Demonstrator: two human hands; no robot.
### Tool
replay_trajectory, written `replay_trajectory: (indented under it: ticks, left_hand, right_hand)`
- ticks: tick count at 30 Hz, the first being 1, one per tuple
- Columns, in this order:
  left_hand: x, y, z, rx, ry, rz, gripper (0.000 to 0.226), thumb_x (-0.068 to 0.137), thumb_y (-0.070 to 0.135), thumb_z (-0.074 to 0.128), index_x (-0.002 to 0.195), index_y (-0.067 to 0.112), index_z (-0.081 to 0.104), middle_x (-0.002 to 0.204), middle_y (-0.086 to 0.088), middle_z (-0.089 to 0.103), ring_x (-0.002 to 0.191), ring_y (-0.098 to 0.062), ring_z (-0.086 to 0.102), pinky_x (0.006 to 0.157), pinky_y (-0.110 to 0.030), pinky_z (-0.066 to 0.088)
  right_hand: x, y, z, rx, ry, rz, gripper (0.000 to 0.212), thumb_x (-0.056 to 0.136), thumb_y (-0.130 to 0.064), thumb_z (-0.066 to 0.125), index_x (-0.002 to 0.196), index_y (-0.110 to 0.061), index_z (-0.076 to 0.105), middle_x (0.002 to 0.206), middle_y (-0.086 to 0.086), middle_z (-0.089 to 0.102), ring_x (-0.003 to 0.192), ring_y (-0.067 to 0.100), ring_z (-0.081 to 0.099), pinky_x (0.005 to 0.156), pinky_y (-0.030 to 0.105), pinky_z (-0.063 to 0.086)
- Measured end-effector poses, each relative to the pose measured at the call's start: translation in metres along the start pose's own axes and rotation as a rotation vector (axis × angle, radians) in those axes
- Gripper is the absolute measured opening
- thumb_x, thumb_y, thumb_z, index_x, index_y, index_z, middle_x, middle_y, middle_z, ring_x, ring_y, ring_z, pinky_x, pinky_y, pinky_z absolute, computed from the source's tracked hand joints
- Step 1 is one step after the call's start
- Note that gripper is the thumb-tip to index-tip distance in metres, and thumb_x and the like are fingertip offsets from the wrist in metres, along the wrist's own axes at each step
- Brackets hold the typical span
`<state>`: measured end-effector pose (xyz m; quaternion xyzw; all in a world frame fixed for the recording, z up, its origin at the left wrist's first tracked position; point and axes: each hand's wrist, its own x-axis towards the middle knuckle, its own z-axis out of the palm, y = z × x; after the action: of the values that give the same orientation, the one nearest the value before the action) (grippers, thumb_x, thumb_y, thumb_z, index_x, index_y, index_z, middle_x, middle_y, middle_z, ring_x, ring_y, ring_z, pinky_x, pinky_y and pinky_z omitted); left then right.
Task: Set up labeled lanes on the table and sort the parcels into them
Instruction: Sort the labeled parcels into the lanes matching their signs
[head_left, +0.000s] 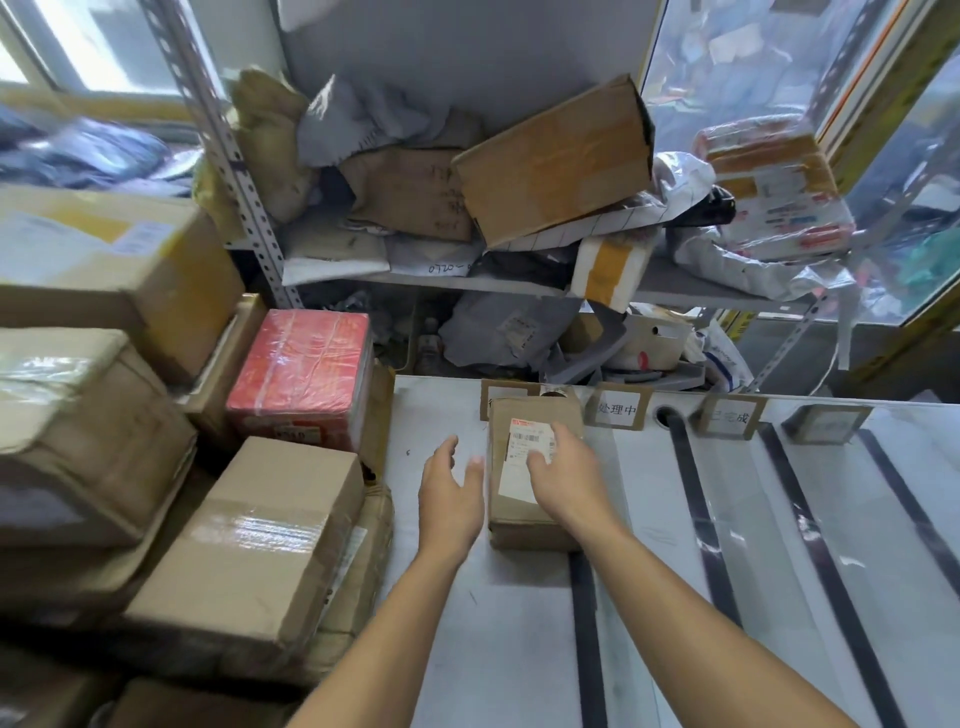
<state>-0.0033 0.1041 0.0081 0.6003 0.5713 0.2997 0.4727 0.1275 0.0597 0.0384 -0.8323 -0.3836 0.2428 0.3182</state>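
A small brown cardboard parcel (519, 512) with a white shipping label lies on the white table (441, 571), at the far end of the leftmost lane. My right hand (563, 473) rests on its top, fingers spread over the label. My left hand (451, 493) hovers open just left of the parcel, not clearly touching it. Black tape strips (698, 499) divide the table into lanes. Cardboard label cards stand along the far edge: one (618, 408) and another (730, 415) carry written characters, a third (826, 423) is too blurred to read, and one is partly hidden behind the parcel.
Stacked cardboard boxes (244, 545) and a red wrapped box (306, 379) crowd the left of the table. A metal shelf (467, 280) behind holds a heap of boxes and grey mailer bags. A round cable hole (665, 414) sits near the table's far edge.
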Motion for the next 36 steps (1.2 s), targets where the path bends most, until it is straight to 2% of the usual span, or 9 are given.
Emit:
replay_trajectory:
  ticks: [3, 6, 8, 12, 17, 20, 23, 28, 36]
  left_hand:
    - [0.009, 0.020, -0.029, -0.033, 0.045, 0.062, 0.045, 0.101, 0.032, 0.052, 0.144, 0.021, 0.046, 0.146, 0.000, 0.048, 0.128, -0.010, 0.046, 0.101, -0.027, 0.038]
    - [0.016, 0.035, -0.062, -0.030, 0.101, 0.124, 0.044, 0.101, 0.028, 0.054, 0.142, 0.016, 0.049, 0.142, -0.002, 0.052, 0.124, -0.010, 0.048, 0.098, -0.024, 0.037]
    - [0.020, 0.041, -0.087, -0.032, 0.147, 0.151, 0.040, 0.100, 0.025, 0.056, 0.139, 0.015, 0.052, 0.138, -0.002, 0.056, 0.124, -0.014, 0.052, 0.099, -0.024, 0.040]
    - [0.032, 0.043, -0.134, -0.042, 0.240, 0.183, 0.031, 0.100, 0.025, 0.054, 0.130, 0.022, 0.056, 0.127, 0.001, 0.060, 0.110, -0.012, 0.056, 0.084, -0.020, 0.040]
    - [0.056, 0.035, -0.180, 0.130, 0.374, 0.110, 0.045, 0.100, 0.021, 0.051, 0.145, 0.017, 0.047, 0.148, -0.003, 0.047, 0.135, -0.020, 0.044, 0.105, -0.028, 0.035]
    - [0.070, 0.029, -0.195, 0.196, 0.316, 0.063, 0.050, 0.100, 0.018, 0.050, 0.149, 0.014, 0.042, 0.151, -0.008, 0.043, 0.139, -0.026, 0.040, 0.117, -0.040, 0.033]
    - [0.077, 0.021, -0.200, 0.312, 0.271, 0.021, 0.055, 0.099, 0.021, 0.049, 0.152, 0.013, 0.035, 0.155, -0.009, 0.036, 0.143, -0.030, 0.031, 0.119, -0.043, 0.027]
    - [0.082, 0.016, -0.199, 0.356, 0.291, -0.020, 0.054, 0.099, 0.020, 0.047, 0.150, 0.009, 0.034, 0.155, -0.012, 0.033, 0.142, -0.034, 0.027, 0.117, -0.044, 0.027]
    - [0.088, 0.017, -0.200, 0.344, 0.324, -0.078, 0.064, 0.101, 0.022, 0.047, 0.157, 0.007, 0.019, 0.158, -0.014, 0.028, 0.144, -0.033, 0.022, 0.115, -0.043, 0.027]
  right_hand:
    - [0.002, -0.032, 0.008, 0.007, -0.007, -0.029, 0.054, 0.099, -0.028, 0.052, 0.150, -0.018, 0.037, 0.153, 0.005, 0.044, 0.139, 0.026, 0.040, 0.111, 0.038, 0.033]
    - [0.004, -0.063, 0.019, 0.097, -0.039, -0.121, 0.047, 0.098, -0.025, 0.052, 0.144, -0.017, 0.044, 0.143, 0.005, 0.054, 0.127, 0.023, 0.051, 0.098, 0.027, 0.039]
    - [0.004, -0.083, 0.030, 0.134, -0.084, -0.132, 0.049, 0.098, -0.028, 0.051, 0.145, -0.020, 0.041, 0.144, 0.003, 0.053, 0.124, 0.021, 0.054, 0.098, 0.032, 0.045]
    - [0.005, -0.118, 0.059, 0.190, -0.177, -0.116, 0.056, 0.100, -0.040, 0.049, 0.152, -0.025, 0.032, 0.151, -0.001, 0.044, 0.130, 0.020, 0.049, 0.091, 0.031, 0.040]
    - [0.016, -0.149, 0.098, 0.278, -0.277, -0.053, 0.062, 0.099, -0.045, 0.051, 0.152, -0.019, 0.032, 0.148, 0.005, 0.048, 0.123, 0.020, 0.051, 0.092, 0.032, 0.041]
    - [0.024, -0.160, 0.121, 0.287, -0.319, -0.016, 0.061, 0.099, -0.047, 0.050, 0.150, -0.017, 0.035, 0.146, 0.006, 0.050, 0.121, 0.024, 0.054, 0.096, 0.038, 0.047]
    - [0.032, -0.165, 0.141, 0.335, -0.365, -0.024, 0.047, 0.099, -0.047, 0.048, 0.138, -0.019, 0.047, 0.135, 0.004, 0.058, 0.108, 0.016, 0.054, 0.088, 0.033, 0.043]
    - [0.040, -0.165, 0.163, 0.463, -0.397, 0.034, 0.045, 0.098, -0.045, 0.052, 0.138, -0.026, 0.043, 0.131, -0.001, 0.057, 0.119, 0.021, 0.055, 0.105, 0.045, 0.045]
    - [0.047, -0.159, 0.178, 0.646, -0.396, 0.046, 0.036, 0.100, -0.041, 0.052, 0.134, -0.029, 0.050, 0.128, -0.002, 0.064, 0.114, 0.016, 0.062, 0.103, 0.041, 0.048]
